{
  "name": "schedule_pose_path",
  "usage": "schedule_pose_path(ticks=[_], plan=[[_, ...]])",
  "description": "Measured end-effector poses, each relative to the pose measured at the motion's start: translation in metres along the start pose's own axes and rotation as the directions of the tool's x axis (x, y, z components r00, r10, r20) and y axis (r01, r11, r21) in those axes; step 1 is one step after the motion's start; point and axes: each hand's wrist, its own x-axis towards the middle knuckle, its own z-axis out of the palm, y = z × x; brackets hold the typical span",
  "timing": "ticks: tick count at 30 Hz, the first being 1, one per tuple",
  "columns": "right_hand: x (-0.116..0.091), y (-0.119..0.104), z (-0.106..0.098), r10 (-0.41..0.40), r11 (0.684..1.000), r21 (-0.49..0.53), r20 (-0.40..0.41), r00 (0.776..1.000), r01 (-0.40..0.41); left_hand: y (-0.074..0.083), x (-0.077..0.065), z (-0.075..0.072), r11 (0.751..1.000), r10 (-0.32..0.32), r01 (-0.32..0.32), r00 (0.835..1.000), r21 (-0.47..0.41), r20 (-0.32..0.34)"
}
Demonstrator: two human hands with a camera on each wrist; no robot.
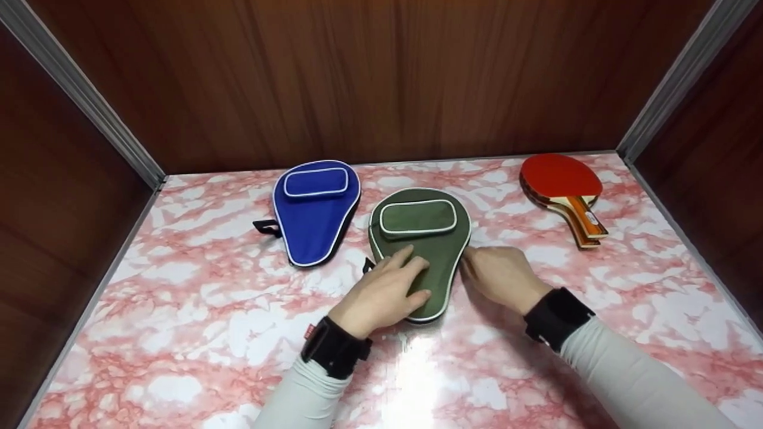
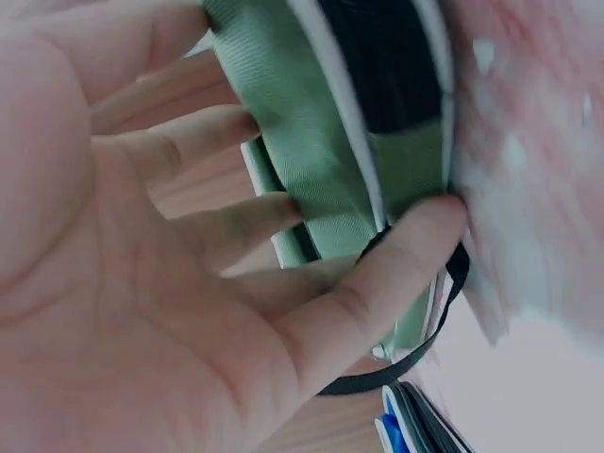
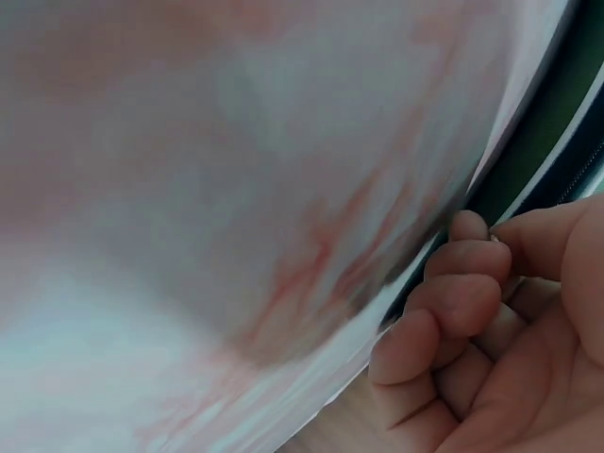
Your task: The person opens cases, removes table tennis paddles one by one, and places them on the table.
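Observation:
A green table tennis paddle case (image 1: 426, 262) with white piping and a front pocket lies flat, its narrow end toward me. My left hand (image 1: 384, 292) rests on its lower left part with fingers spread, the fingertips touching the green fabric (image 2: 311, 160). A black strap loop (image 2: 406, 363) hangs from the case beside that hand. At the case's right edge, my right hand (image 1: 501, 277) has its fingers curled, and thumb and forefinger pinch a small zipper pull (image 3: 495, 236), mostly hidden between them. The zipper (image 3: 576, 179) runs along the dark side band.
A blue paddle case (image 1: 316, 214) with a black strap lies to the left of the green one. Two stacked paddles, the upper one red (image 1: 560, 176), lie at the back right. Wooden panels (image 1: 393, 77) wall the marbled pink table (image 1: 197, 333) at back and sides.

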Motion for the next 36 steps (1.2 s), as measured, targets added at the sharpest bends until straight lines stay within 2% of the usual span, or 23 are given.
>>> schedule_pose_path(ticks=[6, 13, 18, 28, 36], plan=[[0.010, 0.008, 0.003, 0.024, 1.000, 0.002, 0.023, 0.999, -0.024, 0.010, 0.003, 0.010, 0.997, -0.019, 0.024, 0.998, 0.080, -0.057], [0.000, 0.004, 0.006, -0.029, 0.999, -0.014, -0.065, 0.997, 0.028, 0.013, 0.002, 0.009, 0.996, 0.004, 0.004, 0.995, 0.086, -0.101], [-0.007, -0.002, 0.005, -0.072, 0.997, -0.028, -0.086, 0.994, 0.070, 0.011, 0.002, 0.010, 0.997, 0.009, -0.001, 0.995, 0.083, -0.103], [-0.022, -0.011, 0.001, -0.095, 0.995, -0.029, -0.035, 0.995, 0.094, 0.005, 0.002, 0.010, 0.998, 0.016, -0.011, 0.995, 0.058, -0.095], [-0.031, -0.016, 0.001, -0.145, 0.988, -0.073, -0.069, 0.987, 0.139, 0.004, 0.002, 0.010, 0.999, 0.024, -0.019, 0.995, 0.044, -0.097]])
